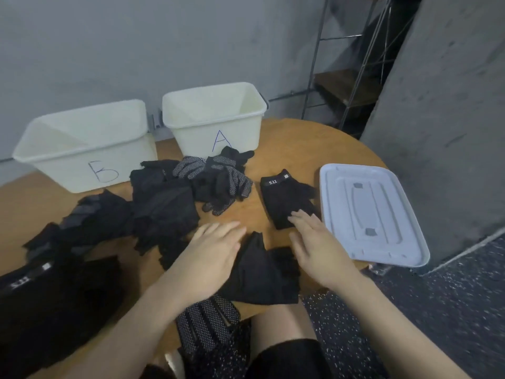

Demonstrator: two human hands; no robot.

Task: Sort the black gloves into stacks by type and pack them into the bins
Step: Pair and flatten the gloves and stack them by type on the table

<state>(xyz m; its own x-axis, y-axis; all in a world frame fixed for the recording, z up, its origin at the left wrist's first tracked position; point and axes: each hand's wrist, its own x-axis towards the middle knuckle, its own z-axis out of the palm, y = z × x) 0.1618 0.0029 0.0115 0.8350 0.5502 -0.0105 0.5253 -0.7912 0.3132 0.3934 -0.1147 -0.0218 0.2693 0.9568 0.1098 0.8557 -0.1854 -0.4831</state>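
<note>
A plain black fingerless glove (262,272) lies at the table's near edge between my hands. My left hand (210,258) rests flat on its left side, fingers spread. My right hand (317,242) hovers open just right of it, fingertips touching a black glove marked 5.11 (284,198). A heap of black gloves (164,203) covers the table's middle and left, with white-dotted grip gloves (226,176) at its far side. Another dotted glove (207,324) hangs over the near edge. Two white bins stand at the back, marked B (82,149) and A (216,119); both look empty.
A pale grey lid (366,212) lies flat on the round wooden table (295,149) at the right, overhanging its edge. More black gloves with a 5.11 tag (54,291) lie at the near left. A concrete pillar (442,105) and metal shelving (352,77) stand beyond the table.
</note>
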